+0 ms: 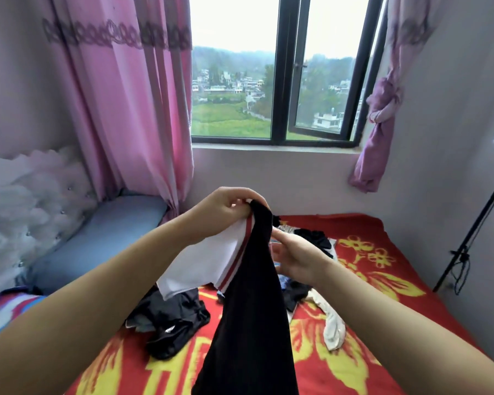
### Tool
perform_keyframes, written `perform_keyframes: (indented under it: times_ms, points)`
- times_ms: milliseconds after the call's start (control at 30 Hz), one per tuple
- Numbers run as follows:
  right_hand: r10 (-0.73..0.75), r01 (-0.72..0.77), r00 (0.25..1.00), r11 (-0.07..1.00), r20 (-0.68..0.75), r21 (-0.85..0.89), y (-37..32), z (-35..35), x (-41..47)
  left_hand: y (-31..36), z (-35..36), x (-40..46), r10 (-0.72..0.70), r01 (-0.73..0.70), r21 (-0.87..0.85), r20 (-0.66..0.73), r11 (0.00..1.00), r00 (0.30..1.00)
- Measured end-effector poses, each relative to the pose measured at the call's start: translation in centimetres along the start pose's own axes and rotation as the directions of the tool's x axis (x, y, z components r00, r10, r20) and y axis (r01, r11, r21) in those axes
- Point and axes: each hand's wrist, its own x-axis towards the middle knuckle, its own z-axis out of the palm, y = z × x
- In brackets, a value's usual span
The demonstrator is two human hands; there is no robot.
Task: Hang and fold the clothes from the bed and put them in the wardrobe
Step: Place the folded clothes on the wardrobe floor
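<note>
A black garment with a white, red-striped collar panel (pixel 251 303) hangs in front of me over the bed (pixel 382 306). My left hand (pixel 226 212) pinches its top edge, fingers closed on the cloth. My right hand (pixel 294 256) is just behind the black fabric, fingers touching its edge at mid height. Below on the red and yellow flowered blanket lie a dark crumpled garment (pixel 174 320), a black pile (pixel 315 238) further back, and a cream sock-like piece (pixel 332 323). No wardrobe shows.
A blue pillow (pixel 103 238) and a white padded headboard (pixel 20 206) are at the left. Pink curtains (pixel 131 109) flank the window (pixel 271 69). A black stand pole (pixel 474 232) with a cable leans by the right wall.
</note>
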Motion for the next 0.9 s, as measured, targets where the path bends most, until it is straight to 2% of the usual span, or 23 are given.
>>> perform_keyframes:
  times_ms: [33,100,133,167,233,267,300,333,367,433,467,533,600,667,733,833,900]
  points:
    - [-0.035,0.032,0.997,0.999,-0.069,-0.04,-0.7,0.2,0.3,0.8,0.2,-0.1,-0.025,0.027,-0.013,0.132,1.0,0.991]
    - [-0.145,0.114,0.982,0.966,-0.122,-0.233,-2.9,-0.1,0.5,2.0,-0.1,-0.4,-0.156,0.167,0.007,0.392,0.986,0.906]
    - [-0.203,0.161,0.975,0.926,-0.091,-0.342,-4.3,-0.2,0.1,2.1,-0.4,-0.5,-0.215,0.234,0.01,0.435,0.972,0.874]
    - [-0.228,0.188,0.973,0.875,-0.037,-0.446,-5.8,0.0,-0.6,1.9,-0.6,-0.3,-0.238,0.27,-0.025,0.401,0.963,0.885]
    - [-0.184,0.195,0.979,0.751,0.083,-0.631,-8.5,0.6,-2.3,0.8,-0.9,0.3,-0.226,0.24,-0.106,0.128,0.965,0.966]
    - [-0.162,0.211,0.977,0.674,0.137,-0.708,-9.4,1.0,-3.0,0.1,-0.9,0.7,-0.198,0.196,-0.093,-0.013,0.976,0.98]
    - [-0.154,0.244,0.97,0.609,0.189,-0.754,-10.1,1.5,-3.8,-0.4,-0.6,1.1,-0.178,0.174,-0.049,-0.069,0.983,0.982]
    - [-0.159,0.282,0.959,0.572,0.234,-0.77,-10.7,2.2,-4.6,-0.8,0.0,1.3,-0.169,0.169,0.0,-0.028,0.986,0.985]
    - [-0.181,0.322,0.947,0.564,0.267,-0.761,-11.1,2.9,-5.4,-1.3,1.0,1.5,-0.179,0.174,0.067,0.074,0.982,0.981]
    - [-0.278,0.392,0.919,0.549,0.281,-0.738,-11.9,3.8,-6.8,-1.8,3.6,1.9,-0.241,0.176,0.238,0.276,0.955,0.931]
    - [-0.333,0.411,0.905,0.532,0.263,-0.74,-12.3,3.9,-7.6,-2.0,5.0,1.9,-0.258,0.16,0.308,0.309,0.938,0.915]
    - [-0.428,0.413,0.882,0.504,0.196,-0.759,-13.1,3.3,-8.6,-2.9,7.1,2.5,-0.223,0.098,0.427,0.252,0.899,0.942]
    - [-0.487,0.336,0.868,0.437,0.095,-0.834,-13.5,1.9,-9.5,-4.5,7.7,3.0,-0.237,0.138,0.509,0.135,0.85,0.962]
    - [-0.486,0.183,0.874,0.289,0.021,-0.94,-13.8,-0.3,-10.3,-6.4,6.8,3.2,-0.305,0.26,0.531,-0.004,0.807,0.952]
    - [-0.43,0.006,0.903,0.055,-0.018,-0.998,-13.6,-2.5,-11.2,-8.1,5.4,3.3,-0.376,0.393,0.51,-0.142,0.765,0.916]
    - [-0.325,-0.235,0.939,-0.36,-0.115,-0.903,-12.1,-5.4,-11.7,-8.7,3.5,3.5,-0.386,0.479,0.372,-0.299,0.795,0.873]
    - [-0.296,-0.31,0.94,-0.527,-0.17,-0.792,-10.6,-6.5,-11.4,-8.1,2.8,3.9,-0.362,0.457,0.299,-0.324,0.838,0.874]
